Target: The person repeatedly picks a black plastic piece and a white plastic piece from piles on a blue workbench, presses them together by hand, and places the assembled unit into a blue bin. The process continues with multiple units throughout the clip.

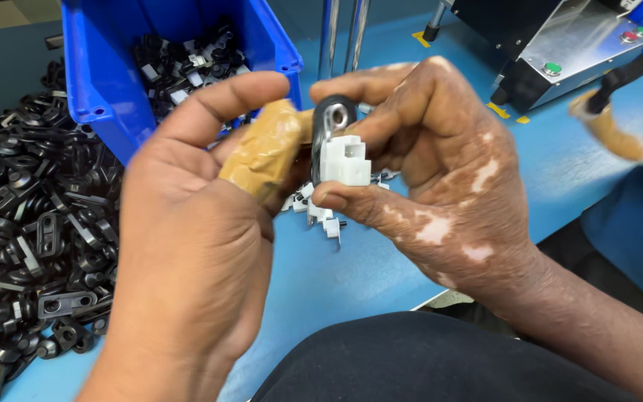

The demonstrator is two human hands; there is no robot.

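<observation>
Fingers (pixel 336 199) of right hand (pixel 440 171) pinching white clip (pixel 345 160) on upright black bracket (pixel 334 119) — left hand (pixel 187 246), taped thumb pressing, just left.

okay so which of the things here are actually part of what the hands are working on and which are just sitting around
In hand:
right hand and left hand, thumb taped
black bracket
white clip
loose white clips
pile of black brackets
blue bin

Lying about:
grey machine
metal rods
</observation>
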